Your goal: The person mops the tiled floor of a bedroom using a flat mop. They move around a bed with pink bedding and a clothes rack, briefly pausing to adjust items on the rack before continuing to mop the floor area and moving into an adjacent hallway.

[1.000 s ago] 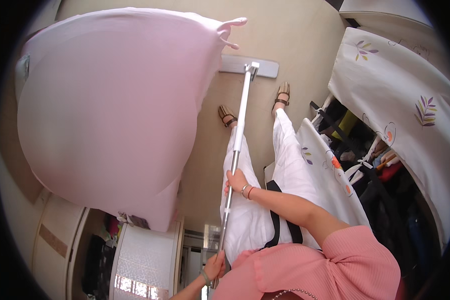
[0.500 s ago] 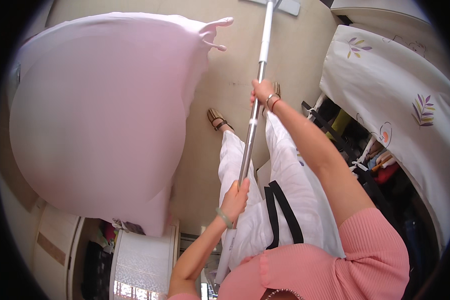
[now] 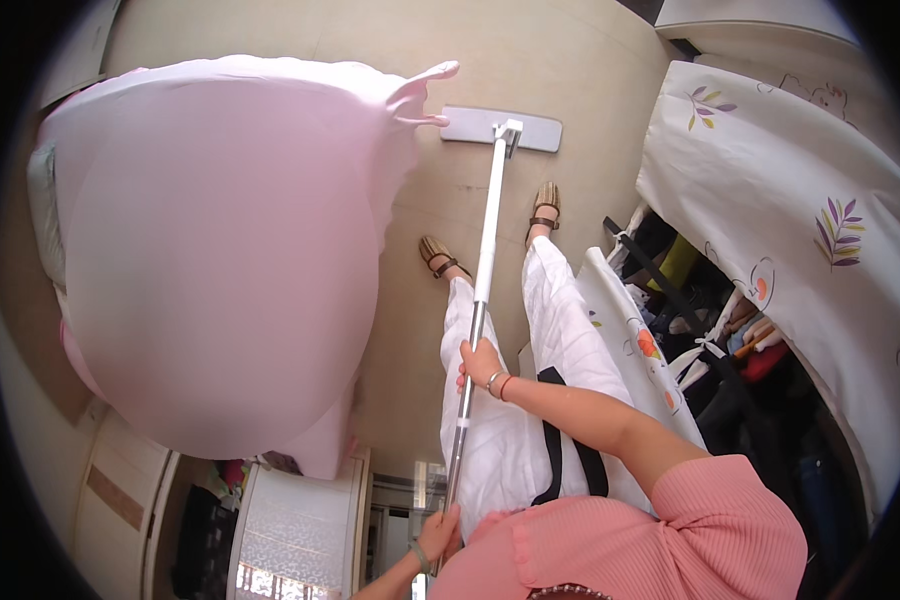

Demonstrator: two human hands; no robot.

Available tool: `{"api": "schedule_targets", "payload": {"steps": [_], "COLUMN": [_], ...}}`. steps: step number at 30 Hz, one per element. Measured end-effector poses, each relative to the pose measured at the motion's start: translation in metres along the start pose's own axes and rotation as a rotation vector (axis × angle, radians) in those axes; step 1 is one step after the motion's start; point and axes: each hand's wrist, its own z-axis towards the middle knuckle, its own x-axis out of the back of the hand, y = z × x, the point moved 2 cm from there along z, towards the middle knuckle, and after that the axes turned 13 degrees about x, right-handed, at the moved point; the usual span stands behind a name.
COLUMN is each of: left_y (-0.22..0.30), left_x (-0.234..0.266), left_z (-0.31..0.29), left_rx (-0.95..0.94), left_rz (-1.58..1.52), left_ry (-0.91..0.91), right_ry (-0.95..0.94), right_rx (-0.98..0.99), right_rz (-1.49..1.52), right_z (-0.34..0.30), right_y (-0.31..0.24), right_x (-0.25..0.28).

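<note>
A flat mop [image 3: 488, 225] runs from my waist out to the floor ahead, with a white and silver pole. Its wide pale rectangular head [image 3: 532, 133] lies on the beige floor, just beyond my feet. Partway along the silver section, my right hand [image 3: 481, 365] is wrapped round the pole. Lower down, close to my body, my left hand [image 3: 439, 530] grips the same pole near its end. The head's left end is right beside the knotted corner of a pink cover [image 3: 240, 220].
The pink-covered piece of furniture fills the left. On the right, a white leaf-patterned cloth [image 3: 770, 170] hangs over a rack of clothes [image 3: 740, 340]. A white cabinet [image 3: 295, 520] stands at the lower left. My sandalled feet [image 3: 544, 208] are on the tiled floor.
Both hands have drawn the mop back toward my body. Its head slid nearer and a little left, from the top edge to just beyond my feet. The grip stayed on the pole.
</note>
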Motion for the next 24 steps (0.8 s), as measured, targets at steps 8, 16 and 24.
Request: {"api": "schedule_targets", "payload": {"steps": [8,16,24], "left_y": [0.283,0.286,0.040], "left_x": [-0.064,-0.081,-0.039], "left_z": [0.043,0.040,-0.017], "left_rx": [-0.190,-0.250,0.042], "left_rz": [-0.089,-0.075,-0.071], "left_ry": [-0.163,-0.174,0.004], "right_ry": [0.134,0.131,0.040], "right_rx": [0.403,0.430,0.009], "right_rz": [-0.139,-0.119,0.082], "right_z": [0.149,0.148,-0.002], "right_y": [-0.253,-0.256,-0.023], "right_x": [0.092,0.112,0.036]}}
